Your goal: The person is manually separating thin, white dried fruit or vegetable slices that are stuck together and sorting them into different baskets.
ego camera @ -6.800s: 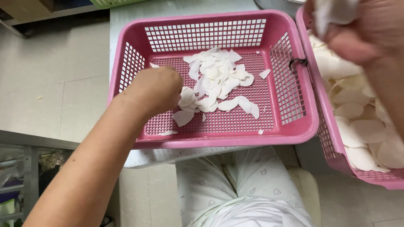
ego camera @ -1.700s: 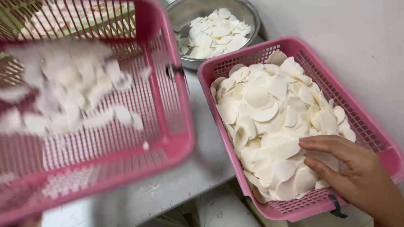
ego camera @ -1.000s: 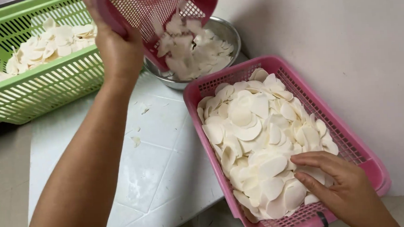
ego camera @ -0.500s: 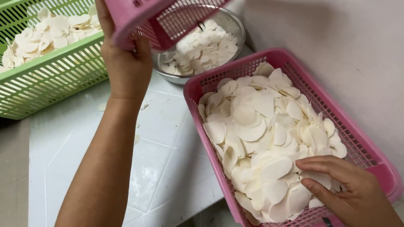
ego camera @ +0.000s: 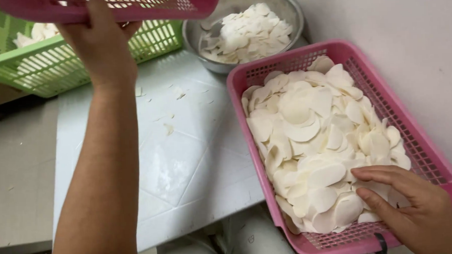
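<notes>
Step in hand: an emptied pink basket (ego camera: 114,6) is held up over the far left of the bench (ego camera: 187,159) (judged to be just past tipping, since no slices can be seen in it).
Left hand (ego camera: 103,51): raised, closed on the lifted basket's underside.
Right hand (ego camera: 412,205): laid flat, fingers together, on the white slices (ego camera: 313,138) at the near right corner of the full pink basket (ego camera: 444,183); nothing is gripped.
Where things lie: the full basket is set on the right of the bench; a metal bowl (ego camera: 292,7) of slices stands behind it, and a green basket (ego camera: 50,68) at far left.
Long axis: the full basket runs from near right to far left; the lifted one is held roughly level, left to right.
Next move: a free spot would be needed for the emptied basket.
</notes>
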